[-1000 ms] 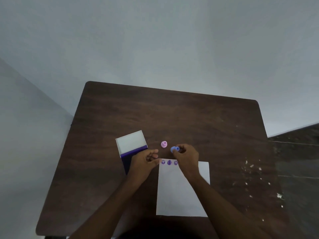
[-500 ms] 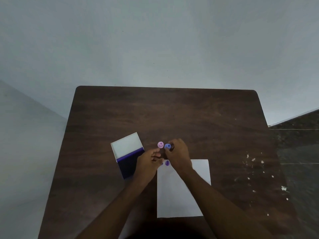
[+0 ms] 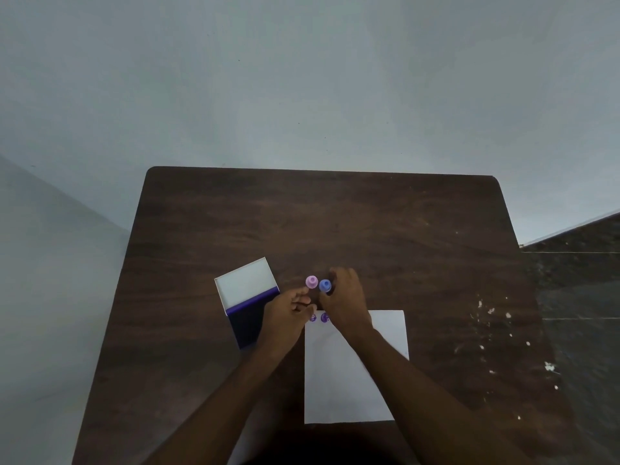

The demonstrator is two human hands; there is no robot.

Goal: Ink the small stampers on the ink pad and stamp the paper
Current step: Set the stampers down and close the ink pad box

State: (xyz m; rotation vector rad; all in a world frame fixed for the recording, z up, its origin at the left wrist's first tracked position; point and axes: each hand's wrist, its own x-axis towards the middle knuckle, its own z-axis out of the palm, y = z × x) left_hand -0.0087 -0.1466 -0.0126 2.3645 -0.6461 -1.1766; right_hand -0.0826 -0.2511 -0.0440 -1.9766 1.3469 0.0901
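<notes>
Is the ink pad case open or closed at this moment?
Open. The ink pad case has its white lid swung back and lying flat on the table, so the dark pad surface is uncovered.

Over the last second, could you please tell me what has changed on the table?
The right hand has carried the blue stamper leftward, from apart to right beside the pink stamper, beyond the paper's top edge; whether it has let go is unclear. The left hand stayed empty by the ink pad. The pink stamper, ink pad and paper have not moved.
</notes>
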